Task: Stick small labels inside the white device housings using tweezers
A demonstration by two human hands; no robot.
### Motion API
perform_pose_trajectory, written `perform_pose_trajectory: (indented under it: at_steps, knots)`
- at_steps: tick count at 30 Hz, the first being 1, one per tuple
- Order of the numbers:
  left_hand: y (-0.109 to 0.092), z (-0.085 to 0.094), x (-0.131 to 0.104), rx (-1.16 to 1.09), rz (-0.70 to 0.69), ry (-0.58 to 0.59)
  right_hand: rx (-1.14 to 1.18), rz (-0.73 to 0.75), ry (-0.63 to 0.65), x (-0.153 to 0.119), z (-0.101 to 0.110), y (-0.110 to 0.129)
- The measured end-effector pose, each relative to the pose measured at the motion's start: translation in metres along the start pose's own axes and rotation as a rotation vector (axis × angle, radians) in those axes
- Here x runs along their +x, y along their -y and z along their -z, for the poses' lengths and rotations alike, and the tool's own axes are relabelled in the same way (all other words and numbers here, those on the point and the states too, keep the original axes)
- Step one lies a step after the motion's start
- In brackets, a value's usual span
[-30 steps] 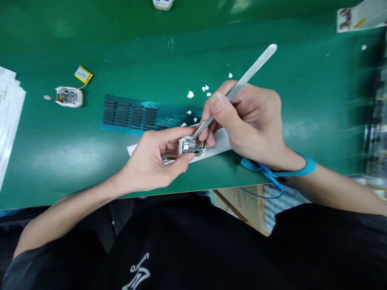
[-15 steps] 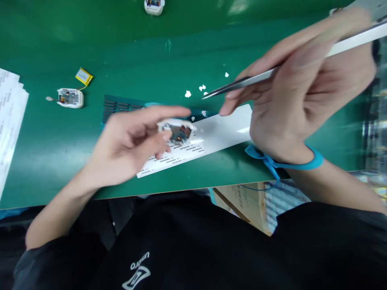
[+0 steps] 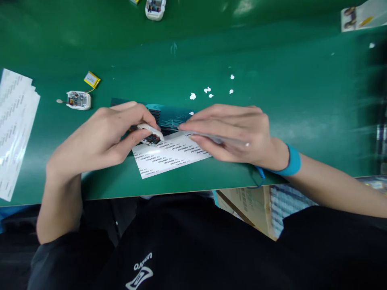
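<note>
some of the white casing [image 3: 153,138] hides under left hand [image 3: 105,135], grip clamped — right hand [image 3: 237,127] clamps blurred tweezers [image 3: 223,139].

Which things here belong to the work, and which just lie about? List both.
In use, it seems:
held device, in the left hand
metal tool, in the right hand
blue sheet, near both hands
printed sheet, partly under them

Apparently just lying about:
white bits
wired device with yellow battery
top device
left-side papers
</note>
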State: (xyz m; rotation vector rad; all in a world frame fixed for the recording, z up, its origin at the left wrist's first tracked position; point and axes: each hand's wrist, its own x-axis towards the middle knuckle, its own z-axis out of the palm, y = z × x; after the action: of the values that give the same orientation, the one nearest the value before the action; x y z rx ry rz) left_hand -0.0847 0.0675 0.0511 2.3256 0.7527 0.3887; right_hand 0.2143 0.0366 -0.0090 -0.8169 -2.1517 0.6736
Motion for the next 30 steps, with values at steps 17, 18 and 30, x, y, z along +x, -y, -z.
perform_pose_trajectory:
  at_steps: [17,18,30]
  knots:
    - [-0.010,-0.004,-0.002,0.064,0.079,0.134,-0.291,0.219,0.167,-0.003,0.012,0.002]
    - [-0.009,-0.005,-0.002,0.072,0.081,0.133,-0.293,0.229,0.162,-0.002,0.010,0.004]
    - [-0.019,-0.021,0.003,-0.080,0.083,-0.046,-0.454,0.303,-0.245,0.004,0.003,0.009]
